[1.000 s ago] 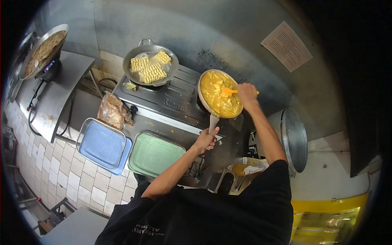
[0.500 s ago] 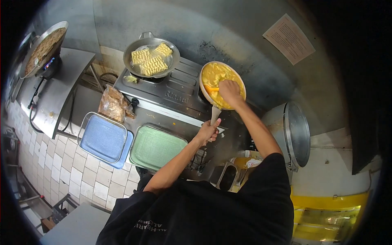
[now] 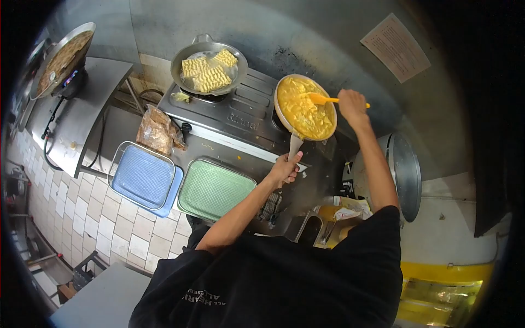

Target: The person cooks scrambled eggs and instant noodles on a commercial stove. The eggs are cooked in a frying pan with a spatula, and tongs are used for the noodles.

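A pale frying pan (image 3: 281,117) full of yellow scrambled egg sits on the right burner of a steel stove (image 3: 240,123). My left hand (image 3: 285,168) grips the pan's handle near the stove's front edge. My right hand (image 3: 351,104) is shut on an orange spatula (image 3: 322,99), held at the pan's right rim with the blade lying on the egg. A second, metal pan (image 3: 238,74) on the left burner holds three blocks of dry instant noodles (image 3: 209,72).
A green tray (image 3: 214,189) and a blue tray (image 3: 141,176) lie in front of the stove, with a plastic bag (image 3: 156,131) beside them. A wok of food (image 3: 60,57) stands far left. A large metal pot with lid (image 3: 402,175) is at the right.
My right hand has swung from over the middle of the pan out to its right rim, dragging the spatula across the egg. My left hand has stayed on the handle.
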A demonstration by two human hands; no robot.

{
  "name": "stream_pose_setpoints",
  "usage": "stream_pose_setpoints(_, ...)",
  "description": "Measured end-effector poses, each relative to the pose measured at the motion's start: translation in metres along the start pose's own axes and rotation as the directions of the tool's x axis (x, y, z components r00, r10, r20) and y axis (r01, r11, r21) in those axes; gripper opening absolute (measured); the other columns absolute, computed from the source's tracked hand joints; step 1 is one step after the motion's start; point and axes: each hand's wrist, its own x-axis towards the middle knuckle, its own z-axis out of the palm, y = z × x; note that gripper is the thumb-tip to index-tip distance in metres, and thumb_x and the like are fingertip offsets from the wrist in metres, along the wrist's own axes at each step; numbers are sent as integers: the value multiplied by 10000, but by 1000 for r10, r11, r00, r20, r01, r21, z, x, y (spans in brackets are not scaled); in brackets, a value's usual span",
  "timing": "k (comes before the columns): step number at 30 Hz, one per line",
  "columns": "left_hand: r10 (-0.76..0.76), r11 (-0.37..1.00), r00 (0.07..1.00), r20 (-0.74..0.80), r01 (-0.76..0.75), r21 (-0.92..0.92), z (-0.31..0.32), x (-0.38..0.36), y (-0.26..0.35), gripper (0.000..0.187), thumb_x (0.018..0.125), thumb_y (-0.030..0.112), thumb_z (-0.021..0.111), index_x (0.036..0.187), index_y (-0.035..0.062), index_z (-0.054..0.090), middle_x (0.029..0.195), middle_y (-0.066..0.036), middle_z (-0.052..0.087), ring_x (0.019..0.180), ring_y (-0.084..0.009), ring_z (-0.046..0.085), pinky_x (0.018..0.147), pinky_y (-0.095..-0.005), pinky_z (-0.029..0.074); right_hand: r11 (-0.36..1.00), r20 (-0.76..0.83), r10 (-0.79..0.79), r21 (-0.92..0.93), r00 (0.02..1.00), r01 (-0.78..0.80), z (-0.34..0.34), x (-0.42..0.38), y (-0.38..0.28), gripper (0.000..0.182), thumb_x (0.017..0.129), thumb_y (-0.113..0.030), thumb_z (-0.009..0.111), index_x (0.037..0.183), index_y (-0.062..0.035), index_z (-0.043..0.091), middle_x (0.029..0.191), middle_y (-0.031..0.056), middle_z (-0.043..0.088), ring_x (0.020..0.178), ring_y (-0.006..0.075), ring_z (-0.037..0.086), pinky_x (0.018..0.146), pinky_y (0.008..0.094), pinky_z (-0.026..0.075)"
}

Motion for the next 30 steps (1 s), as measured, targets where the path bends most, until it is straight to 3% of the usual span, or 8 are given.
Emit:
stream_pose_setpoints(2, -12, 1000, 1000, -7, 12, 17, 0, 0, 1, 420, 912, 456, 644, 987, 76, 483, 650, 16, 429, 455, -48, 343, 369, -203, 269, 999, -7, 30, 29, 1000, -30, -25, -20, 6, 184, 836, -89, 534, 793, -25, 701, 835, 199, 688, 837, 365, 674, 744, 459, 516)
stream_pose_setpoints(7, -14, 999, 1000, -5, 15, 50, 0, 1, 1, 442, 908, 471, 643, 1002, 66, 493, 669, 14, 425, 456, -43, 325, 373, -197, 269, 986, 226, 29, 154, 974, -65, -47, -60, -4, 209, 840, -91, 520, 854, -3, 709, 877, 222, 687, 893, 380, 668, 767, 472, 505)
stream_pose_setpoints(9, -26, 998, 999, -18, 27, 51, 0, 0, 2, 444, 909, 472, 641, 1011, 63, 501, 670, 13, 424, 464, -48, 328, 379, -200, 268, 987, 254, -54, 158, 966, 14, -26, -68, -16, 194, 825, -70, 534, 840, 1, 714, 861, 230, 686, 842, 375, 683, 750, 468, 518)
stream_pose_setpoints(15, -20, 997, 1000, -20, 21, 71, 0, 1, 2, 443, 910, 472, 639, 1011, 60, 509, 674, 9, 431, 478, -58, 341, 387, -213, 263, 980, 28, -108, 170, 994, 102, 52, -60, -59, 179, 794, -92, 557, 742, 21, 686, 771, 224, 671, 776, 362, 681, 714, 457, 527)
stream_pose_setpoints(20, 10, 999, 1000, 12, -10, 51, -4, 3, -1, 450, 911, 474, 637, 987, 50, 506, 666, 4, 431, 459, -54, 316, 385, -217, 266, 994, -75, -109, 24, 991, 111, 91, -42, -49, 168, 808, -87, 569, 755, -33, 719, 781, 180, 692, 747, 305, 704, 649, 403, 543)
stream_pose_setpoints(24, -7, 999, 1000, 4, 7, 44, -2, 0, 2, 482, 902, 492, 641, 999, 41, 499, 671, 6, 432, 462, -53, 316, 387, -217, 269, 998, -100, -69, -18, 993, 68, 81, -35, -42, 161, 801, -76, 570, 761, -25, 718, 793, 191, 687, 748, 324, 699, 645, 406, 542)
stream_pose_setpoints(28, -26, 998, 1000, 13, 26, 54, -2, -3, 3, 493, 894, 510, 641, 1003, 49, 503, 679, 8, 431, 472, -55, 321, 399, -213, 280, 995, -120, 74, 79, 990, -65, 46, -51, -35, 152, 795, -54, 564, 769, -10, 708, 813, 211, 677, 763, 358, 690, 658, 425, 545)
stream_pose_setpoints(30, 1, 999, 998, 61, -3, 33, -5, -4, 4, 518, 901, 538, 612, 1022, 45, 507, 696, 1, 458, 495, -64, 381, 426, -217, 347, 988, -107, 138, 88, 985, -129, 37, -60, -35, 151, 794, -50, 561, 773, -5, 704, 825, 217, 674, 766, 367, 687, 665, 433, 546)
